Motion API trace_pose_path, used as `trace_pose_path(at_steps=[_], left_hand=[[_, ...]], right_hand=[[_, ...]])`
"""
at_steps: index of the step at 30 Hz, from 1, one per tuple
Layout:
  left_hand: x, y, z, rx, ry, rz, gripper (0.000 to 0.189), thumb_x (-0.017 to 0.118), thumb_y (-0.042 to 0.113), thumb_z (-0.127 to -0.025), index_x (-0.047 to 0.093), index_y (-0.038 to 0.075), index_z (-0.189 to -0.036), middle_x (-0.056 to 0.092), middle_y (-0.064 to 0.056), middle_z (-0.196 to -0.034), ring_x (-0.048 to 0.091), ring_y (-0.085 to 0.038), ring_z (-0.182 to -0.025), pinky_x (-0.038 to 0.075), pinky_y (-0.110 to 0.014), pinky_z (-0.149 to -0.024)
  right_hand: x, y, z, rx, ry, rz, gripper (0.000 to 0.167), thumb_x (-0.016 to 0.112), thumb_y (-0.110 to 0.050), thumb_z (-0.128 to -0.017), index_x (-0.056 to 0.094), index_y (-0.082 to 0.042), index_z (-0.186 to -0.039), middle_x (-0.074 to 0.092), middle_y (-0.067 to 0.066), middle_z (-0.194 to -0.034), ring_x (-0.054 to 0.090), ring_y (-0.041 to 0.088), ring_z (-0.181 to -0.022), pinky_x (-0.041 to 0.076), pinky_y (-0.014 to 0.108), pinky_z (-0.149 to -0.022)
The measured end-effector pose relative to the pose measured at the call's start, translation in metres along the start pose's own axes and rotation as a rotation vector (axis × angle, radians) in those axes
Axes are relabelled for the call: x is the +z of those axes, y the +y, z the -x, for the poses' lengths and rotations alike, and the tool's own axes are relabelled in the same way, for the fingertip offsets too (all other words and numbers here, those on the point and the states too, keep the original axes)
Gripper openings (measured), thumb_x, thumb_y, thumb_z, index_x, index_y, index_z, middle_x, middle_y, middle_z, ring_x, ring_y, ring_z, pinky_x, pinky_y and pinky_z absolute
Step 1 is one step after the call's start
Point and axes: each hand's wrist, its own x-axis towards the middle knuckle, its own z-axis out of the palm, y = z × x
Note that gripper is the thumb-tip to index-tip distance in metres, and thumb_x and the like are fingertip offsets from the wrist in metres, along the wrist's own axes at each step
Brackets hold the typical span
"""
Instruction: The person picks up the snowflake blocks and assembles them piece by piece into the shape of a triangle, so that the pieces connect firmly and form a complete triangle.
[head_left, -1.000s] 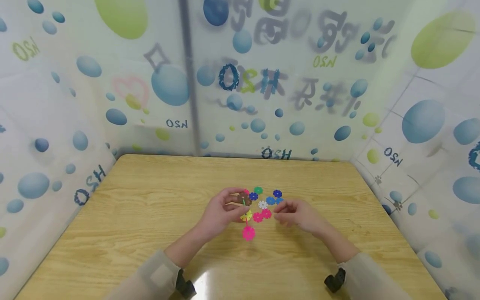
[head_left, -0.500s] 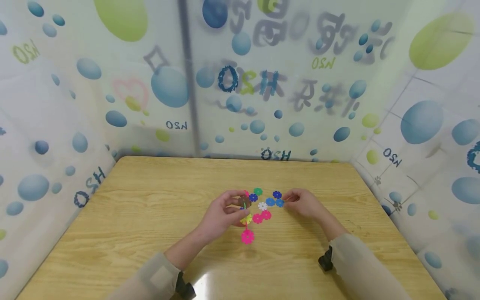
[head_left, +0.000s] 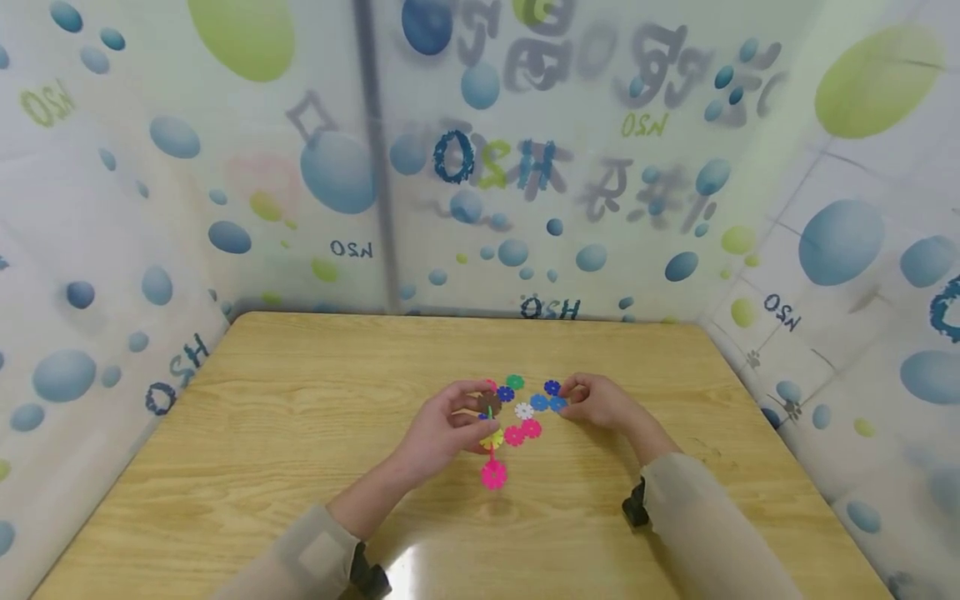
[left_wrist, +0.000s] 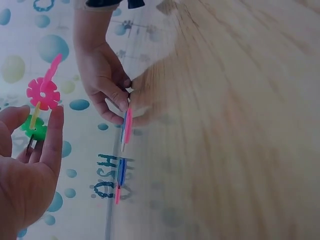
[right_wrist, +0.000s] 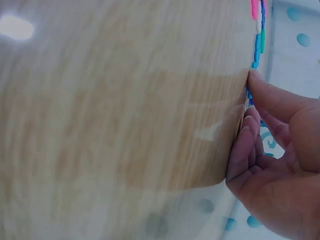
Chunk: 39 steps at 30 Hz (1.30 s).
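Observation:
My left hand (head_left: 438, 433) pinches several snowflake discs joined in a piece above the table; a brown disc (head_left: 489, 405), a yellow disc (head_left: 492, 438) and a pink disc (head_left: 493, 474) show. In the left wrist view, a pink disc (left_wrist: 43, 93) and a green disc (left_wrist: 34, 128) rise between its thumb and fingers. My right hand (head_left: 603, 405) is low at the table, thumb and index finger parted, fingertips right at a light blue snowflake disc (head_left: 556, 404). A dark blue disc (head_left: 552, 387) lies just behind it. Its other fingers (right_wrist: 244, 145) are bent inward in the right wrist view.
More loose discs lie flat between the hands: a green disc (head_left: 514, 382), a dark blue disc (head_left: 506, 394), a white disc (head_left: 523, 411) and pink discs (head_left: 514, 436). Patterned curtains (head_left: 300, 275) stand around the back and sides of the wooden table (head_left: 315, 375).
My right hand has gone from beside the pink discs to the light blue disc, its thumb and index finger now parted there. The left hand keeps holding the joined discs, almost still.

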Motion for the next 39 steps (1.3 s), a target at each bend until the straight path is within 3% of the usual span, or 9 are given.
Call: trace_pose_path(at_steps=[6, 12, 18, 22, 29, 39], left_hand=[[0.001, 0.001, -0.002, -0.004, 0.000, -0.007, 0.055, 0.080, 0.016, -0.102, 0.058, 0.015, -0.153, 0.068, -0.025, -0.139, 0.077, -0.024, -0.108, 0.069, -0.043, -0.083], [0.004, 0.000, -0.003, -0.015, 0.007, -0.018, 0.055, 0.081, 0.015, -0.102, 0.059, 0.015, -0.152, 0.070, -0.017, -0.135, 0.077, -0.023, -0.108, 0.069, -0.043, -0.083], [0.005, -0.002, -0.004, 0.007, -0.016, 0.001, 0.054, 0.079, 0.013, -0.103, 0.057, 0.010, -0.152, 0.069, -0.021, -0.135, 0.077, -0.021, -0.106, 0.069, -0.044, -0.083], [0.005, -0.004, -0.005, 0.015, -0.021, 0.005, 0.054, 0.079, 0.015, -0.102, 0.058, 0.009, -0.151, 0.068, -0.021, -0.134, 0.077, -0.020, -0.105, 0.069, -0.043, -0.082], [0.006, -0.004, -0.005, 0.002, -0.019, 0.019, 0.052, 0.079, 0.014, -0.103, 0.059, 0.009, -0.150, 0.068, -0.020, -0.135, 0.077, -0.021, -0.105, 0.069, -0.043, -0.082], [0.008, -0.006, -0.004, 0.011, -0.032, 0.019, 0.053, 0.078, 0.012, -0.103, 0.058, 0.008, -0.152, 0.068, -0.022, -0.137, 0.077, -0.022, -0.108, 0.069, -0.044, -0.083]], right_hand=[[-0.002, -0.002, 0.003, 0.009, -0.011, -0.052, 0.029, 0.081, -0.023, -0.101, 0.070, -0.010, -0.124, 0.069, 0.016, -0.129, 0.064, 0.031, -0.116, 0.054, 0.050, -0.101], [0.003, -0.003, 0.001, 0.019, 0.026, -0.018, 0.027, 0.082, -0.024, -0.101, 0.070, -0.013, -0.122, 0.066, 0.012, -0.115, 0.058, 0.029, -0.106, 0.049, 0.045, -0.097], [-0.001, 0.000, 0.001, 0.006, -0.010, -0.062, 0.021, 0.078, -0.011, -0.102, 0.071, -0.008, -0.122, 0.066, 0.013, -0.118, 0.058, 0.029, -0.108, 0.050, 0.045, -0.099], [-0.005, 0.005, 0.002, -0.008, -0.043, -0.089, 0.026, 0.075, -0.006, -0.102, 0.070, -0.004, -0.127, 0.067, 0.015, -0.123, 0.060, 0.029, -0.113, 0.053, 0.041, -0.101], [-0.006, 0.007, 0.004, -0.007, -0.044, -0.118, 0.029, 0.076, -0.004, -0.101, 0.070, 0.000, -0.129, 0.064, 0.012, -0.115, 0.056, 0.026, -0.106, 0.050, 0.032, -0.091], [-0.004, 0.008, 0.005, 0.017, -0.026, -0.139, 0.031, 0.079, -0.005, -0.099, 0.066, 0.000, -0.127, 0.062, 0.014, -0.120, 0.055, 0.028, -0.110, 0.050, 0.038, -0.096]])
